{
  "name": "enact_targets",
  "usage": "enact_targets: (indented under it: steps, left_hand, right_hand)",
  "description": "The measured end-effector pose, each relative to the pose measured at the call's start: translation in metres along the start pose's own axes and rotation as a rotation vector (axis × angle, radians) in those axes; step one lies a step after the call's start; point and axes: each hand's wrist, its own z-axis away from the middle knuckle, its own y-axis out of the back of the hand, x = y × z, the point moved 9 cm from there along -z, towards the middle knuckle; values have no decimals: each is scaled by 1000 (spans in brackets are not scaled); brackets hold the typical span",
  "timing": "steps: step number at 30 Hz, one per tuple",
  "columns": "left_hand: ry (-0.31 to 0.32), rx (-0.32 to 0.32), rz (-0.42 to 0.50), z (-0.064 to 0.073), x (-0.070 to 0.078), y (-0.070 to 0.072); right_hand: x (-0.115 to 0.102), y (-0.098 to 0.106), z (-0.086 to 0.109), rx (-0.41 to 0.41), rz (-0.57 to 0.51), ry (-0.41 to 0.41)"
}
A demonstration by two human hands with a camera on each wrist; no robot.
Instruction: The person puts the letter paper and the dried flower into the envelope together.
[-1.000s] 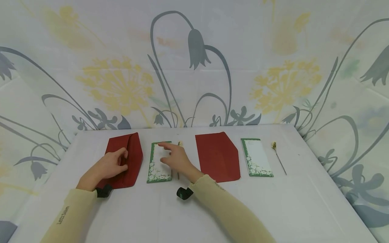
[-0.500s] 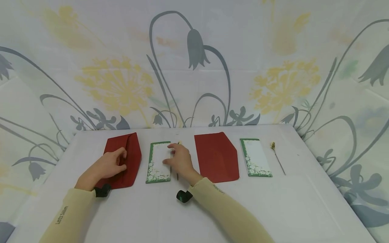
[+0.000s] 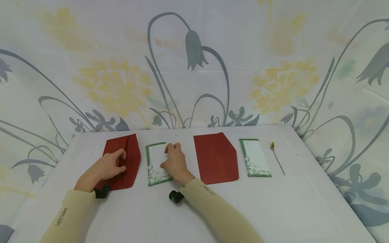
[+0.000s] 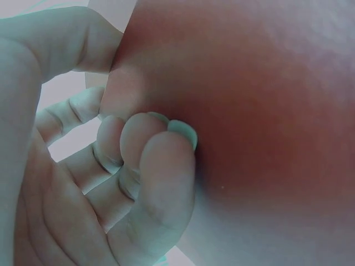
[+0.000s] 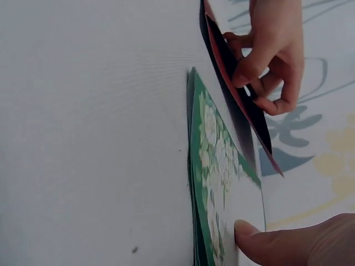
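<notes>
The left hand point(image 3: 110, 164) has its fingers curled at the opening of a red envelope point(image 3: 133, 165) on the left of the table, its thumb along the edge. In the right wrist view that envelope's mouth gapes around the left fingers. With thumb on the face and fingers at the right edge, the right hand point(image 3: 175, 163) pinches a green-bordered white card point(image 3: 155, 162). White printed flowers line the card point(image 5: 216, 144), whose near edge shows separate layers. A dried flower beyond the right hand is mostly hidden.
Further right lie a second red envelope point(image 3: 217, 158), another green-bordered card point(image 3: 256, 158) and a dried yellow flower point(image 3: 271, 145) on a thin stem. A floral cloth point(image 3: 194, 84) hangs behind the white table point(image 3: 288, 209).
The right hand has closed on the card's right edge and moved slightly left. The card has turned a little, its top to the left. The left hand stays at its envelope.
</notes>
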Motion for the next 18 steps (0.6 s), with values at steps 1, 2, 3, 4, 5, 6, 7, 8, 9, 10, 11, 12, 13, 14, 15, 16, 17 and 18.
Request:
enact_targets:
  steps: [1, 2, 3, 4, 5, 6, 7, 8, 9, 10, 11, 12, 13, 14, 15, 16, 17, 18]
  left_hand:
    - [-1, -1, -1, 0, 0, 0]
    - [-1, -1, -3, 0, 0, 0]
    - [0, -4, -4, 0, 0, 0]
    - [2, -5, -5, 0, -1, -1]
    - [4, -8, -5, 0, -1, -1]
    - [7, -11, -5, 0, -2, -2]
    - [9, -11, -6, 0, -2, -2]
    - [10, -11, -7, 0, -2, -2]
    - [12, -12, -6, 0, -3, -3]
    - [12, -10, -6, 0, -3, -3]
    - [12, -9, -6, 0, -3, -3]
    - [12, -8, -6, 0, -3, -2]
    - [11, -7, -7, 0, -3, -2]
    - [11, -8, -7, 0, -3, -2]
    - [10, -7, -8, 0, -2, -1]
    - [8, -6, -9, 0, -2, -1]
    - [6, -5, -9, 0, -1, 0]
    - [4, -5, -9, 0, -1, 1]
  right_hand:
    - [0, -1, 0, -9, -8, -7]
    - [0, -1, 0, -16, -15, -15]
    - [1, -1, -1, -21, -23, -21]
    - [1, -2, -1, -26, -25, -27]
    - [1, -2, -1, -30, -20, -30]
    - [2, -2, -2, -29, -8, -27]
    - [1, -2, -2, -25, 0, -20]
    - [1, -1, -2, -21, 3, -11]
    - [1, -1, -2, -16, 6, 2]
    - [0, 0, -2, -12, 6, 13]
    - [0, 1, -2, -8, 0, 25]
    - [0, 2, -2, -5, -9, 32]
    - [0, 2, -2, -4, -25, 32]
    - [1, 3, -1, -4, -37, 31]
    - [1, 4, -1, -3, -45, 30]
    - [2, 5, -1, -3, -49, 25]
    - [3, 6, -1, -2, -50, 21]
    - [3, 7, -1, 0, -48, 16]
